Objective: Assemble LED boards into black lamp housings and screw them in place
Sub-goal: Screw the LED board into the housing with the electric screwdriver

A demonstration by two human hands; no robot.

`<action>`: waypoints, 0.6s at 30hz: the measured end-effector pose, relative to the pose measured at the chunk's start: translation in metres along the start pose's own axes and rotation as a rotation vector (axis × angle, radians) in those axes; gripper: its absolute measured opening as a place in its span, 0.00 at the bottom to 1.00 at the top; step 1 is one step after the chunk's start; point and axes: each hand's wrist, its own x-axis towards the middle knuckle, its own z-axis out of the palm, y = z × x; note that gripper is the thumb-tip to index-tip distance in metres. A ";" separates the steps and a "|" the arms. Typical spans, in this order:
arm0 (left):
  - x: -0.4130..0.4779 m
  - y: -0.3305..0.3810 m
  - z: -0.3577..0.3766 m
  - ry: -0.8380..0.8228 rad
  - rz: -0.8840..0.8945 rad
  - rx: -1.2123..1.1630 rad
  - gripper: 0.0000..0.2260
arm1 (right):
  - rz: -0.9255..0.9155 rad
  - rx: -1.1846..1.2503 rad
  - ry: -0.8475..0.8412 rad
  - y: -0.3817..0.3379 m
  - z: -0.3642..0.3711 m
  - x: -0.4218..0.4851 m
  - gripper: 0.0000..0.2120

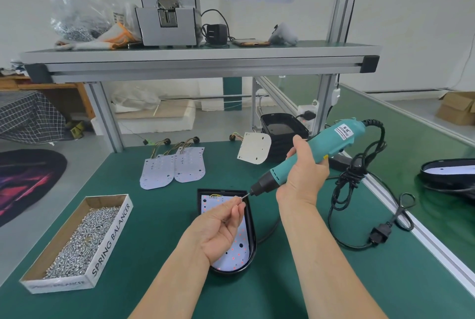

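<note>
A black lamp housing (250, 236) lies on the green table in front of me with a white LED board (237, 254) inside it. Above it, my left hand (218, 228) pinches a small screw (242, 197) between thumb and fingers, right at the tip of the screwdriver bit. My right hand (304, 177) grips a teal electric screwdriver (318, 150), tilted with its bit pointing down-left at the screw. Two spare LED boards (172, 168) with wires lie flat further back.
A cardboard box of screws (77, 244) stands at the left. A stack of black housings (282, 131) with a white board (254, 150) leaning on it is behind. The screwdriver cord (352, 185) loops at the right. Another housing (448, 173) lies on the far right.
</note>
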 end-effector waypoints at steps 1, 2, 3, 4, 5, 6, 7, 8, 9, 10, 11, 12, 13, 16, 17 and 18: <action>0.000 -0.001 0.001 -0.002 -0.002 -0.005 0.05 | 0.002 -0.001 -0.001 0.001 0.000 0.000 0.09; 0.000 -0.001 0.001 -0.003 -0.004 -0.014 0.05 | 0.003 0.000 -0.001 0.002 0.000 -0.001 0.09; 0.001 -0.002 0.002 -0.002 -0.005 -0.024 0.04 | 0.002 0.000 0.001 0.003 -0.001 -0.001 0.09; 0.002 -0.002 0.002 -0.001 -0.004 -0.034 0.04 | 0.001 -0.001 0.004 0.003 -0.001 -0.001 0.09; 0.002 -0.003 0.002 -0.001 -0.002 -0.041 0.04 | -0.001 -0.004 0.007 0.004 -0.002 -0.002 0.09; 0.002 -0.004 0.002 -0.002 0.000 -0.044 0.04 | -0.003 -0.009 0.011 0.003 -0.002 -0.002 0.09; 0.001 -0.005 0.002 -0.007 0.004 -0.044 0.04 | -0.004 -0.013 0.015 0.003 -0.002 -0.002 0.09; 0.000 -0.005 0.002 -0.015 0.009 -0.041 0.05 | -0.007 -0.014 0.019 0.002 -0.002 -0.001 0.09; 0.000 -0.006 0.003 -0.020 0.013 -0.038 0.05 | -0.009 -0.013 0.021 0.001 -0.002 -0.001 0.09; -0.001 -0.007 0.003 -0.021 0.018 -0.037 0.05 | -0.011 -0.012 0.022 0.000 -0.002 0.000 0.09; -0.001 -0.007 0.004 -0.018 0.023 -0.043 0.04 | -0.012 -0.013 0.021 0.000 -0.002 0.000 0.09; -0.001 -0.007 0.005 -0.012 0.029 -0.052 0.05 | -0.011 -0.016 0.019 0.000 -0.001 -0.001 0.10; 0.000 -0.008 0.004 -0.004 0.035 -0.060 0.07 | -0.010 -0.017 0.016 0.000 -0.001 -0.002 0.10; 0.001 -0.008 0.003 0.020 0.056 -0.075 0.09 | -0.017 -0.007 0.013 -0.001 -0.001 -0.004 0.10; 0.000 -0.008 0.003 0.021 0.059 -0.079 0.09 | -0.020 -0.004 0.010 -0.001 -0.001 -0.004 0.10; 0.000 -0.008 0.003 0.021 0.060 -0.081 0.09 | -0.022 -0.004 0.008 -0.001 -0.001 -0.004 0.10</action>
